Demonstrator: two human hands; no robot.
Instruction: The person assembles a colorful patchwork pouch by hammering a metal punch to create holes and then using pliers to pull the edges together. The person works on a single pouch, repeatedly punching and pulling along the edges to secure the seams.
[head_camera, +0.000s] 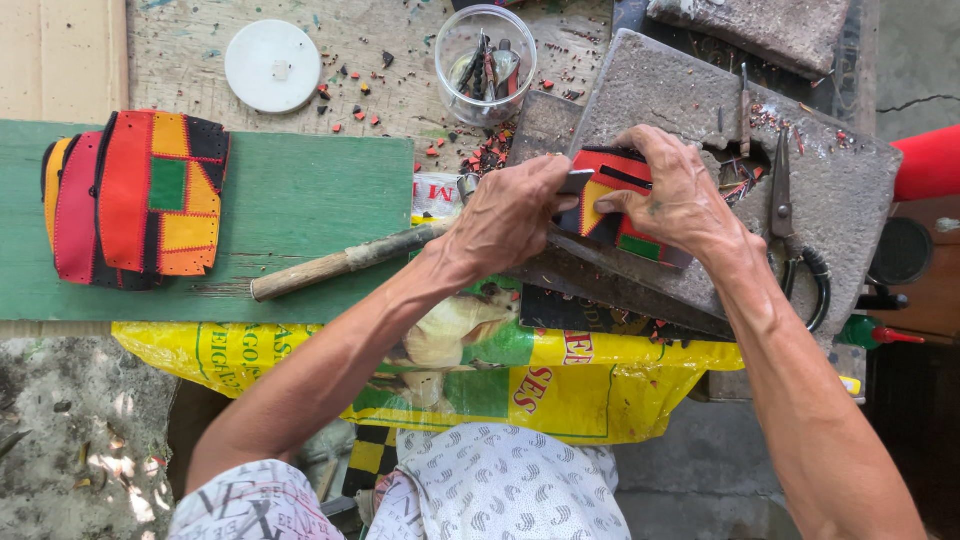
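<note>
Pinning a small patchwork leather piece (622, 205) of red, orange, black and green panels flat against a slanted grey stone slab (830, 190), the right hand (680, 195) pressed its fingertips onto the upper edge and the thumb onto the near side, while the left hand (510, 215) was closed around a flat metal blade (577, 181) whose tip rested on the piece's left edge. The piece looked thin, light and pliable, likely to curl or slide unless held down near the cut, so a flat press close to the edge seemed the sound hold; the stitched seams appeared its stiffer parts. A pair of scissors (790, 225) with black handles lay on the slab just right of that hand. A wooden-handled tool (345, 260) lay near the left wrist, across a green board (300, 200) that also bore a stack of finished patchwork pieces (135, 195), well apart from the work. Beyond stood a clear plastic jar (485, 60) holding small tools, a white round lid (272, 65), and scattered leather offcuts (350, 95) on the worn tabletop. A yellow printed sack (560, 385) draped the front edge, above bare concrete ground.
</note>
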